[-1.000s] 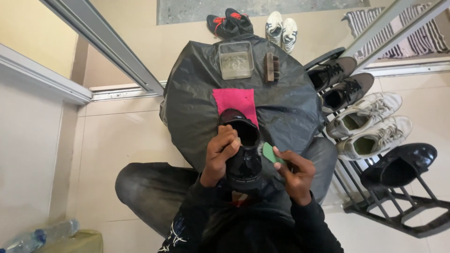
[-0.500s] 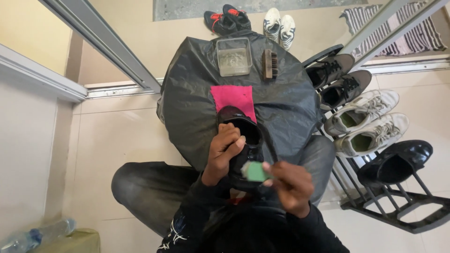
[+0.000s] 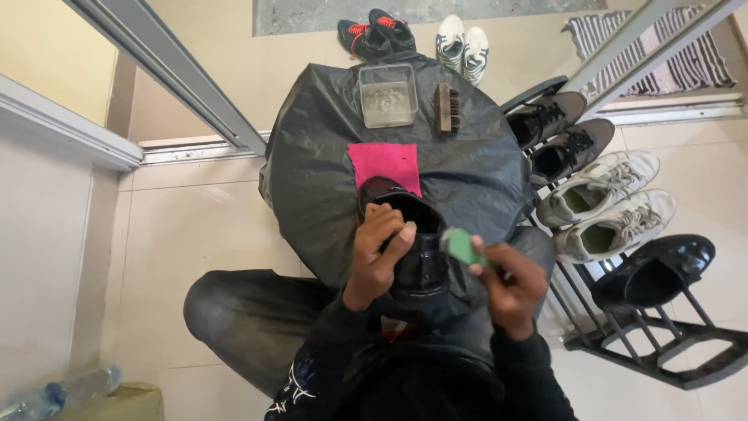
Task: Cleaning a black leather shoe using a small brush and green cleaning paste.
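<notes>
Fingers of the left hand (image 3: pixel 375 253) grip the black shoe (image 3: pixel 411 249) by its opening, steadying it over the lap, so the right hand (image 3: pixel 510 288) pinching a green sponge (image 3: pixel 464 247) can reach its side.

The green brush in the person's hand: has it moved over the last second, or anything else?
Yes. The right hand swept the green brush from the black shoe's right side to its near end, then back to the right side. The left hand kept its grip at the shoe's opening. The pink cloth, clear tub and wooden brush stayed put.
</notes>
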